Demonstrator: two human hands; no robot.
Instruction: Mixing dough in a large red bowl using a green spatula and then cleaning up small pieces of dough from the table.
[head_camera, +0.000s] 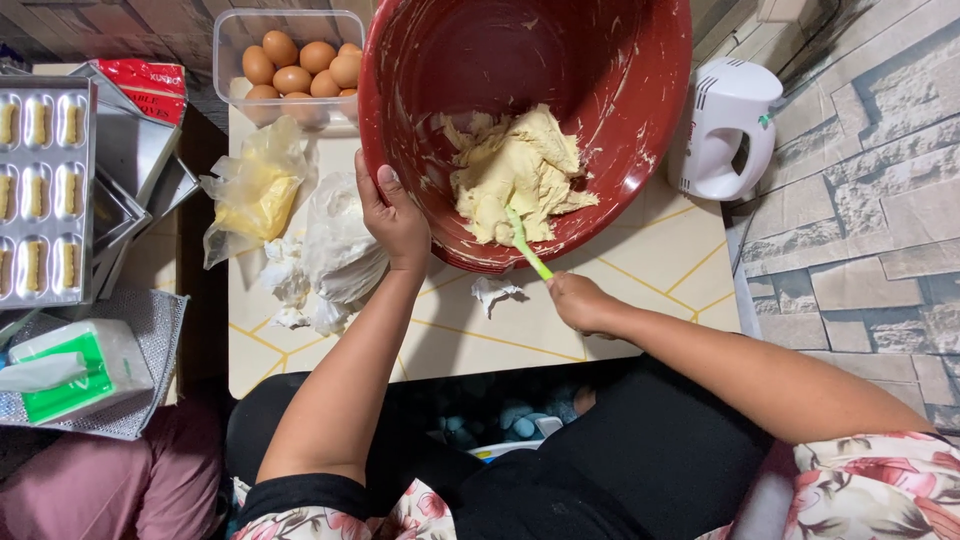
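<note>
Fingers (378, 190) of the left hand (395, 215) curl over the near rim of the big red bowl (610, 60), thumb side outside, clamping the rim and holding the bowl tipped toward the person. Over on the other side, the right hand (580, 300) is closed around the end of a green spatula (527, 245), its fingers wrapped tight on the handle, and the blade is dug into the lower edge of the dough. That dough (515, 175), pale yellow and lumpy, sits heaped against the bowl's near wall, with smears of it streaked all round the inside.

The bowl rests on a cream table (650, 270) with thin yellow lines, right at the middle of it. Just below the rim lies a small crumpled scrap of white paper (495, 293), between the two hands. Left of the bowl, a bundle of white plastic wrap (330, 250) sits touching the left wrist area, and beside that a clear bag (255, 190) holding something yellow. Behind those, a clear tub of brown eggs (300, 70) stands against the bowl's far left side.

At the right, a white hand mixer (725, 130) stands upright by the stone-pattern wall. Far left, a metal baking tray (45, 190) with filled oblong moulds, a red box (145, 85) behind it, and a green and white tissue pack (75, 370) below.
</note>
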